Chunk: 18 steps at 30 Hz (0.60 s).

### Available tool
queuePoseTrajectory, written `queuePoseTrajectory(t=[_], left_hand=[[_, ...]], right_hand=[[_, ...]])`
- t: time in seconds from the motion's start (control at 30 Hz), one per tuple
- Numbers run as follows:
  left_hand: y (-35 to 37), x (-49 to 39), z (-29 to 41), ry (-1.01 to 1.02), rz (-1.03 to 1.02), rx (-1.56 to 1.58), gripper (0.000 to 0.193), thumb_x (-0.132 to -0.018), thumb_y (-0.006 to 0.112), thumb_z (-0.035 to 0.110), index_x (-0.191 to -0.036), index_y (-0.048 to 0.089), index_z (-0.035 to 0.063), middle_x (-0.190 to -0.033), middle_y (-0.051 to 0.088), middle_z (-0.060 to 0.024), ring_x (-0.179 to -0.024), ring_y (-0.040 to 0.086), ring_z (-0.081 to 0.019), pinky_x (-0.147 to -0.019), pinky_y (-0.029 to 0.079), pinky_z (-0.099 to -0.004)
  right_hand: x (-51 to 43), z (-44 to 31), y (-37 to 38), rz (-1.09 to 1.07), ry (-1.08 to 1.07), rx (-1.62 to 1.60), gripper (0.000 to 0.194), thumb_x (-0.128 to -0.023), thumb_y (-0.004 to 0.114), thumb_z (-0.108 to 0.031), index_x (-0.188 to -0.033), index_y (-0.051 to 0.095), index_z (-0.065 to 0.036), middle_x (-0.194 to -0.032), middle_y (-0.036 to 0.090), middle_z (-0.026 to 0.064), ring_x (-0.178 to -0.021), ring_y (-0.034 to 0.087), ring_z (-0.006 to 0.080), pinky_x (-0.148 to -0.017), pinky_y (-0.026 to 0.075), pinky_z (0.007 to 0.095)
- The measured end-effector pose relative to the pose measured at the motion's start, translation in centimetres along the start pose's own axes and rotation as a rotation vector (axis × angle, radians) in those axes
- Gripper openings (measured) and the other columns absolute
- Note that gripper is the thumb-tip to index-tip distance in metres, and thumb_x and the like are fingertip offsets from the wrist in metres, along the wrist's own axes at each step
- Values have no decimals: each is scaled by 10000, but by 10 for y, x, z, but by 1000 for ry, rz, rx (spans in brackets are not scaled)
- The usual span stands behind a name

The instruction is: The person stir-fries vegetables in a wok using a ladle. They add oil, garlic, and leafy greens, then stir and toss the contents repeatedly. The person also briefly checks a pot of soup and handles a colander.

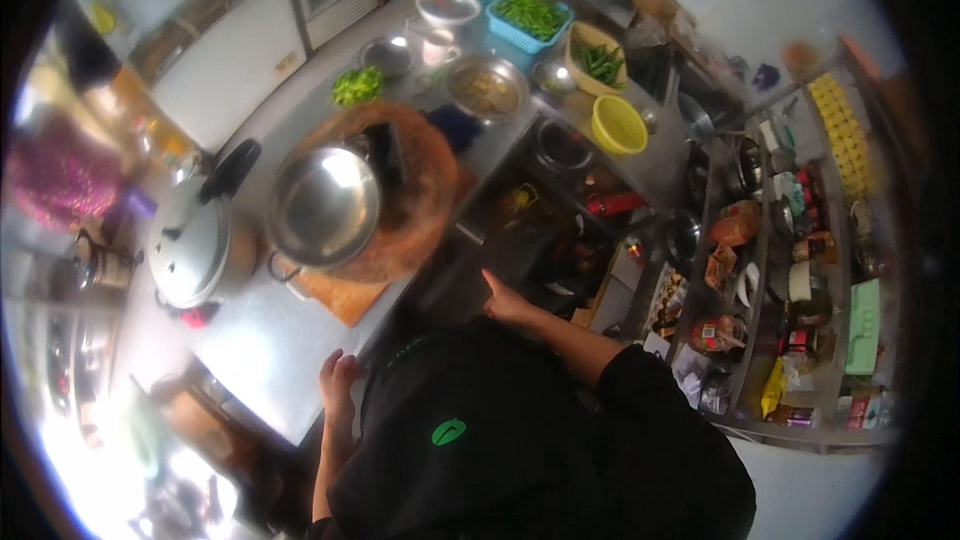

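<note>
My left hand [339,375] hangs beside the front edge of the steel worktable [259,364], fingers loosely bent, and no object shows in it. Near my waist, my right hand [506,301] extends its index finger towards the table's dark lower shelf; its other fingers are partly hidden, and nothing shows in its grasp. A shiny metal pan [324,206] rests on a thick round wooden chopping block [424,217]. A dark flat object [386,154] lies by the pan's rim. From under the block juts a wooden board [349,301].
Left of the block stands a lidded pressure cooker [191,240]. Leafy greens [358,85], a steel bowl [487,86], a blue basket [529,37] and a yellow basket [619,125] sit farther back. A rack [757,382] with jars and packets is on the right.
</note>
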<state>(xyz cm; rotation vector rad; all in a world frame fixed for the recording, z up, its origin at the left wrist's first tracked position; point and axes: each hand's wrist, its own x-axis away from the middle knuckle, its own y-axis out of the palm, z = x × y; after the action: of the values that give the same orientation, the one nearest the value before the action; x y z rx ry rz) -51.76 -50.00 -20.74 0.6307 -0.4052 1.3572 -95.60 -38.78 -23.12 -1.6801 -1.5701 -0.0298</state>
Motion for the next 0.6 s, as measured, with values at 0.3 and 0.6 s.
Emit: queuePoseTrajectory(t=[0.3,0.6], left_hand=[[64,-50,21,-17,-180,-510,447,-984,651,198,-1347,637,-62,-1146,743,-159,-1083,701,-255,-974,538,-363],[84,-41,-83,-60,-28,-662,375,-979,629,232,-1206,744,-43,-1171,776,-182,-1074,729,-272,-940,547,-385]], right_hand=[[-19,199,-167,-318,74,761,336,-872,642,-322,-1116,687,-96,-1067,692,168,-980,669,349,-823,556,464],[-100,329,-511,944,615,-667,134,-1008,564,-133,-977,662,-48,-746,660,78,-585,579,172,-453,418,321]])
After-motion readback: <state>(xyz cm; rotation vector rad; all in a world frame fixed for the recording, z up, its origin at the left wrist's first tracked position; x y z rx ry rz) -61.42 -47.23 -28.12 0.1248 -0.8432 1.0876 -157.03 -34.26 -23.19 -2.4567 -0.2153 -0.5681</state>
